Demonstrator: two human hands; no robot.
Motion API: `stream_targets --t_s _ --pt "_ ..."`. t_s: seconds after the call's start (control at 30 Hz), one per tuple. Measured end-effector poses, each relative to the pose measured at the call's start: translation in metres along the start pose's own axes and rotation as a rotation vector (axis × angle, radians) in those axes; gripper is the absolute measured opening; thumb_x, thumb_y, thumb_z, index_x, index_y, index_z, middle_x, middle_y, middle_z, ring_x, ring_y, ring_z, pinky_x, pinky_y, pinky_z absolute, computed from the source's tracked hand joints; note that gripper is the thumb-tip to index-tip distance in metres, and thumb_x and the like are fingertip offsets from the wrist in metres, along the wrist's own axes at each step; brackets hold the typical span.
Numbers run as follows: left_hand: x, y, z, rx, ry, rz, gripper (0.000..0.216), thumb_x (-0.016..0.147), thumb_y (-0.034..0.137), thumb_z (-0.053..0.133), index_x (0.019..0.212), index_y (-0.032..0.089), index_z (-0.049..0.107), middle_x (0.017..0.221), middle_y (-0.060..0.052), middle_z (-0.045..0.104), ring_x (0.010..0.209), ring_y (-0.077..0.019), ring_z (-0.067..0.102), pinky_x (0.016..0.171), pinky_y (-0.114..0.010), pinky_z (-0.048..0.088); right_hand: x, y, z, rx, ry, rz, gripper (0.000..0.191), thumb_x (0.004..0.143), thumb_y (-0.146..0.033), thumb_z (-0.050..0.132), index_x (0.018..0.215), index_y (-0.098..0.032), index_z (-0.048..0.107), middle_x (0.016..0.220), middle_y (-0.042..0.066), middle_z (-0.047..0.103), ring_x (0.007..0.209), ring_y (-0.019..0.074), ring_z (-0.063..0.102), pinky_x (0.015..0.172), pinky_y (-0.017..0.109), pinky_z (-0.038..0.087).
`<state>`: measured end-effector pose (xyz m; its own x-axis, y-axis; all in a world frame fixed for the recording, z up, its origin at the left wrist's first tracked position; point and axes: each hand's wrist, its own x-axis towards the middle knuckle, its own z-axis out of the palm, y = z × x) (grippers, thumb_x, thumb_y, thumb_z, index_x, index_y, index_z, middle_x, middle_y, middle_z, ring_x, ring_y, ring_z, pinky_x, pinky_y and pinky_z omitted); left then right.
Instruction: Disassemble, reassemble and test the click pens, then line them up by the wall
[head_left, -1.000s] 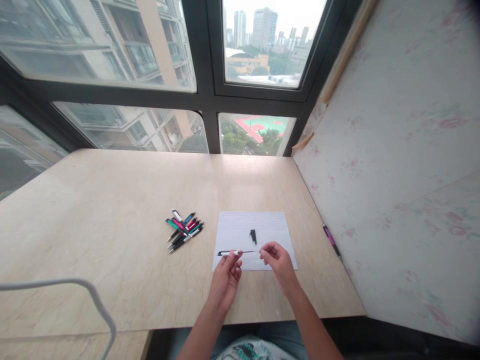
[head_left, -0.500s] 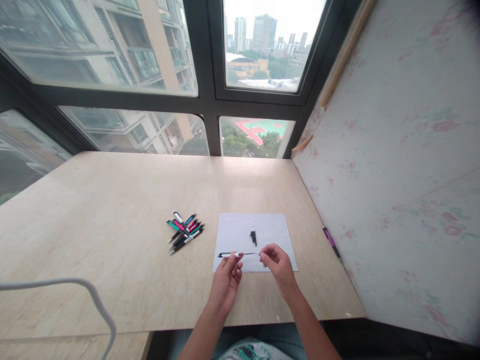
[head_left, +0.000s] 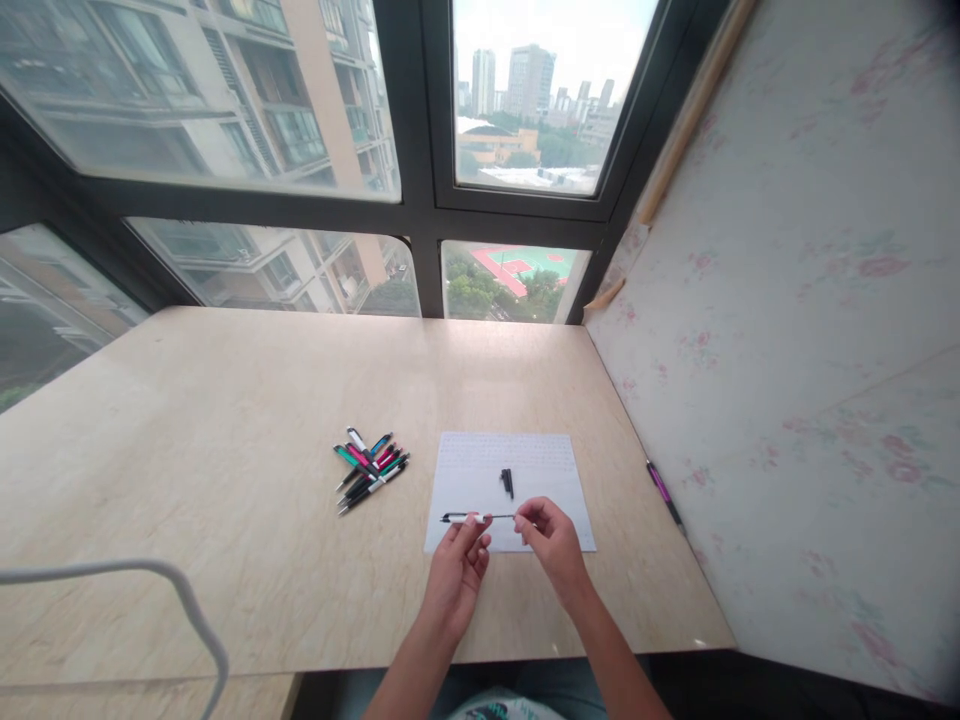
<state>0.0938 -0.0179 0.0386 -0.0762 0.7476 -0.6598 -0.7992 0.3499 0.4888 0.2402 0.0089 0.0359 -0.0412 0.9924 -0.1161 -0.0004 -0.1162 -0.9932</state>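
Note:
My left hand [head_left: 459,572] pinches a thin pen [head_left: 469,517] by its white middle and holds it level just above a white sheet of paper [head_left: 480,470]. My right hand [head_left: 553,545] pinches the thin tip end of the same pen, at its right. A small black pen part [head_left: 508,481] lies on the sheet just beyond my hands. To the left, a pile of several coloured pens [head_left: 370,467] lies on the beige table [head_left: 187,450].
A pink and black pen [head_left: 664,492] lies at the table's right edge against the floral wall. A grey curved bar [head_left: 150,590] crosses the lower left. Large windows stand behind the table's far edge.
My hands have closed slightly toward each other on the pen. The view has tilted a little, so everything sits lower in the picture.

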Motion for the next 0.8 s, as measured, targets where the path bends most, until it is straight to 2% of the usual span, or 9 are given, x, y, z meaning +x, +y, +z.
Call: stream_targets --t_s 0.17,0.33,0.53,0.73,0.8 --pt "-0.0021 -0.0026 0.0004 0.016 -0.015 0.002 0.011 0.081 0.013 0.068 0.090 0.013 0.061 0.093 -0.010 0.071 0.061 -0.0085 0.065 0.050 -0.015 0.052 -0.0005 0.0046 0.0003 -0.017 -0.004 -0.022 0.026 0.076 -0.043 0.067 0.080 -0.019 0.059 0.070 0.002 0.060 0.064 0.0162 0.057 0.056 0.026 0.046" --pt "-0.0015 -0.0039 -0.0009 0.010 -0.034 -0.009 0.013 0.080 0.012 0.068 0.091 0.013 0.062 0.093 -0.009 0.071 0.063 -0.0093 0.066 0.051 -0.016 0.053 -0.0015 0.0051 0.0020 -0.012 -0.064 -0.008 0.025 0.078 -0.043 0.065 0.081 -0.019 0.058 0.071 0.002 0.061 0.066 0.0171 0.058 0.059 0.028 0.046" --pt "-0.0002 -0.0035 -0.0021 -0.024 -0.010 -0.018 0.009 0.081 0.009 0.066 0.089 0.012 0.063 0.086 -0.008 0.070 0.061 -0.0089 0.065 0.050 -0.015 0.052 -0.0021 0.0045 0.0027 -0.032 -0.056 -0.008 0.025 0.079 -0.043 0.064 0.082 -0.019 0.057 0.070 0.001 0.059 0.065 0.0166 0.057 0.059 0.027 0.046" --pt "0.0020 -0.0007 -0.0031 -0.045 -0.011 -0.009 0.006 0.083 0.007 0.063 0.088 0.010 0.064 0.086 -0.008 0.070 0.059 -0.0080 0.064 0.049 -0.015 0.052 -0.0021 0.0063 0.0019 -0.154 -0.074 -0.056 0.019 0.081 -0.038 0.062 0.080 -0.019 0.059 0.074 0.001 0.061 0.067 0.0161 0.058 0.058 0.026 0.045" --pt "0.0030 0.0002 -0.0034 -0.050 -0.017 -0.014 0.006 0.083 0.007 0.062 0.088 0.010 0.065 0.086 -0.008 0.070 0.059 -0.0080 0.064 0.050 -0.015 0.052 -0.0025 0.0049 0.0015 -0.187 -0.101 -0.067 0.015 0.081 -0.034 0.061 0.085 -0.019 0.060 0.077 0.002 0.064 0.071 0.0171 0.060 0.060 0.026 0.046"
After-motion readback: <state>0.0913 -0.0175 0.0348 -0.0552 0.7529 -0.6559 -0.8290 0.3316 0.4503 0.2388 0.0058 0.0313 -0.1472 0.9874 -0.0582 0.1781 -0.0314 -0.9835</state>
